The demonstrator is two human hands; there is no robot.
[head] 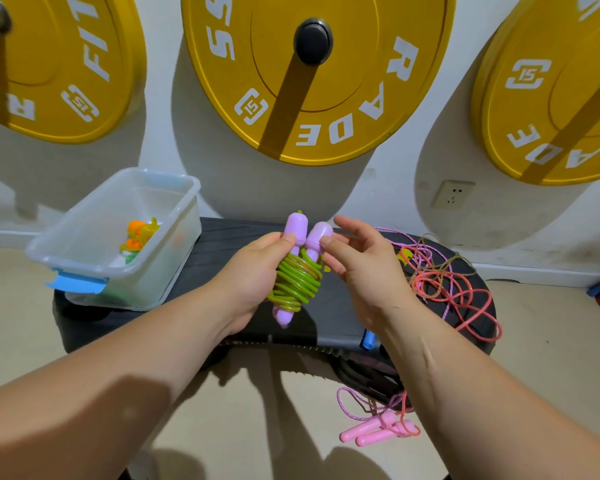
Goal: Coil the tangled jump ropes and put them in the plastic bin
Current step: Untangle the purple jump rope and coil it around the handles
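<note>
A green jump rope (297,280) is wound in tight coils round its two purple handles (305,233). My left hand (253,271) grips this bundle from the left, thumb on the handles. My right hand (364,268) is beside it on the right, its fingers pinching the upper part of one purple handle. The clear plastic bin (84,258) stands to the left on the black platform (329,313); an orange and green rope (137,239) lies inside it. A tangle of red, pink and brown ropes (444,282) lies on the platform's right part.
Pink handles (378,431) with a pink braided cord hang low off the platform's front right. A blue handle tip (368,337) shows at the platform's front edge. Yellow weight plates (312,74) hang on the white wall behind, with a wall socket (452,194) below.
</note>
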